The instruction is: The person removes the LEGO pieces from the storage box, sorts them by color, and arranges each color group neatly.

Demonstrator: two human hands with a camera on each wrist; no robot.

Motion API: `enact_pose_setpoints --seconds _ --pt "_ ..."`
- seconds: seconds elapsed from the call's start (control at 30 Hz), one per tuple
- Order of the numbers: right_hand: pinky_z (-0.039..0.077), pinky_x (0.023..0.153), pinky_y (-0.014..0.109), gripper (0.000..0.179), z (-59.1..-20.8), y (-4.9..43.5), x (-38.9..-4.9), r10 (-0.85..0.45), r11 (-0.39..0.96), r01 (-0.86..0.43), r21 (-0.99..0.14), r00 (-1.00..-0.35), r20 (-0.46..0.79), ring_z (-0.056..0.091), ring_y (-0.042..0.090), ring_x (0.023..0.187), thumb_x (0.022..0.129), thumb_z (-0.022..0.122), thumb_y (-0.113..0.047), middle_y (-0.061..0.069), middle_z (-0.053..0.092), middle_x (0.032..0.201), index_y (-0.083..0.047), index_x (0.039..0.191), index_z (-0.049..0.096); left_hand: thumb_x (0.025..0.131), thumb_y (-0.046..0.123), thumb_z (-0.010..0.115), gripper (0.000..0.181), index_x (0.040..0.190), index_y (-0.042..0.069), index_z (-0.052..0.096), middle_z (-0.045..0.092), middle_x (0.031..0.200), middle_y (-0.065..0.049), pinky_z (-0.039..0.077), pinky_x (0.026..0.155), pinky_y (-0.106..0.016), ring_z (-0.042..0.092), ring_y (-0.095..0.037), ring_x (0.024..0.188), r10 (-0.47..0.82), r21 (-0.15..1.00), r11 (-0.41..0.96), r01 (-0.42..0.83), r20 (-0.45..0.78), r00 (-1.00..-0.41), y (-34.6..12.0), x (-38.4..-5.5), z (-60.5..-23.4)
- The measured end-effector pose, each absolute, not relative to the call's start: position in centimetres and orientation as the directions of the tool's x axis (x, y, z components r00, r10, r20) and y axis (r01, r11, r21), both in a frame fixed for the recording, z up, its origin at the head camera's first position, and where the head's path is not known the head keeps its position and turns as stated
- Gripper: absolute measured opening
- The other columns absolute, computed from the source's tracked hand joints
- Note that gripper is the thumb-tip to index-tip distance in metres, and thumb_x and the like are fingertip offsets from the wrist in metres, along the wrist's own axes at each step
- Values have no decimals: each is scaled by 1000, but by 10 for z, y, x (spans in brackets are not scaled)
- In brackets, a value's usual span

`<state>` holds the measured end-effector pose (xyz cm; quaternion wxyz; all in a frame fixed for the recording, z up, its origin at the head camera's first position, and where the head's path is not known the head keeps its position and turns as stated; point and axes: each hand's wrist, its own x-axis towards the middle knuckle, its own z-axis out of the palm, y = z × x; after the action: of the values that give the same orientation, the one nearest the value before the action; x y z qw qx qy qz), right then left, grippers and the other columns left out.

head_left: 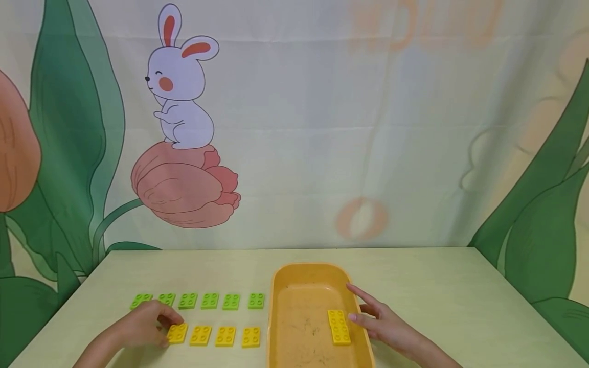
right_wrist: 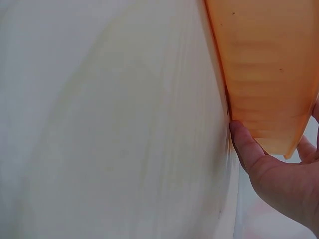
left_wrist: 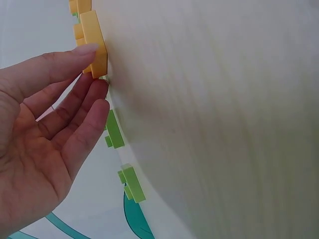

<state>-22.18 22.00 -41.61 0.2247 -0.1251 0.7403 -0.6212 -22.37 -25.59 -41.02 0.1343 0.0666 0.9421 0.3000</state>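
My left hand (head_left: 146, 326) pinches a yellow building block (head_left: 177, 333) between thumb and fingers, at the left end of a yellow row. In the left wrist view the thumb lies on the side of that block (left_wrist: 94, 47). My right hand (head_left: 388, 327) holds the right wall of a yellow-orange tray (head_left: 275, 306), with fingertips at the rim. In the right wrist view one digit presses low on the tray's outer side (right_wrist: 264, 74). Inside the tray, near that hand, lie yellow studded pieces (head_left: 339, 328), seemingly two blocks end to end.
Right of the held block lie three more yellow blocks (head_left: 225, 336), spaced apart. Behind them runs a row of several green blocks (head_left: 209, 300), the leftmost partly behind my left hand. A printed curtain (head_left: 294, 153) hangs at the far edge of the pale table (head_left: 451, 291).
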Motion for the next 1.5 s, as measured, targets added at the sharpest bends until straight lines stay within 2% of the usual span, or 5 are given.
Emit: enact_pose_setpoints --seconds 0.4,0.67,0.87,1.17,1.5 --pt "48 84 43 66 -415 220 -221 -462 202 97 -975 -868 -182 54 24 102 94 50 -28 28 37 130 -16 147 13 58 -6 78 38 94 1 69 65 89 -2 48 73 -35 53 -16 77 203 586 809 39 -218 -955 -256 -224 -410" --pt "48 84 43 66 -415 219 -221 -451 209 104 -972 -872 -190 54 23 101 93 51 -28 26 39 129 -16 147 14 64 1 78 41 104 1 66 63 97 -5 51 76 -36 53 -19 84 223 636 762 126 -74 -972 -240 -215 -397" --pt "48 84 44 66 -414 219 -220 -445 220 94 -971 -876 -186 53 24 103 93 51 -28 28 37 131 -16 147 14 68 6 77 42 107 0 64 63 104 -12 51 77 -37 56 -28 92 311 729 632 261 70 -948 -202 -202 -379" --pt "48 85 43 66 -415 221 -222 -463 199 88 -976 -869 -173 53 24 104 94 50 -27 28 37 131 -16 147 13 72 11 75 38 108 6 63 62 106 -7 50 82 -34 56 -28 97 454 798 438 414 201 -868 -136 -191 -373" --pt "48 84 45 67 -417 220 -223 -446 225 92 -970 -875 -186 53 24 103 93 52 -29 29 37 131 -15 147 15 74 12 75 35 107 11 65 63 106 -2 50 81 -34 57 -18 94 522 865 309 395 193 -831 -61 -191 -376"
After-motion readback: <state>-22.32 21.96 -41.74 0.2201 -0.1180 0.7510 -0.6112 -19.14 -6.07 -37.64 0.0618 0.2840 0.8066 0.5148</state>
